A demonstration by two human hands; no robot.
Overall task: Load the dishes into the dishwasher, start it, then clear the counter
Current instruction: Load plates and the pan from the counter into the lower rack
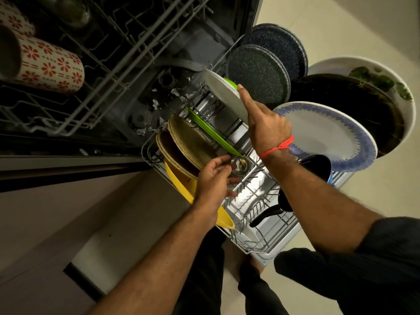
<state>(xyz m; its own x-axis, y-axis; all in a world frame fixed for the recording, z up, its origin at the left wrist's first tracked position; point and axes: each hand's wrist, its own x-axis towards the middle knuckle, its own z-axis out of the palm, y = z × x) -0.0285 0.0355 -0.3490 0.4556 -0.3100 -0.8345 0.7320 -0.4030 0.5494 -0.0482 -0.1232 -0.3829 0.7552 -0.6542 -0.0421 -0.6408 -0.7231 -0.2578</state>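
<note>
The dishwasher's lower rack is pulled out below me, with plates standing in it. My right hand, a red thread on its wrist, grips the edge of a white plate that tilts in the rack's middle. My left hand holds a small steel bowl just above the rack tines, beside a thin green plate. Two brown woven plates and a yellow bowl stand at the rack's left.
Two dark speckled plates, a blue-rimmed white plate, a black pan and a large white dish fill the rack's right. A black ladle lies at the front. Floral mugs sit in the upper rack.
</note>
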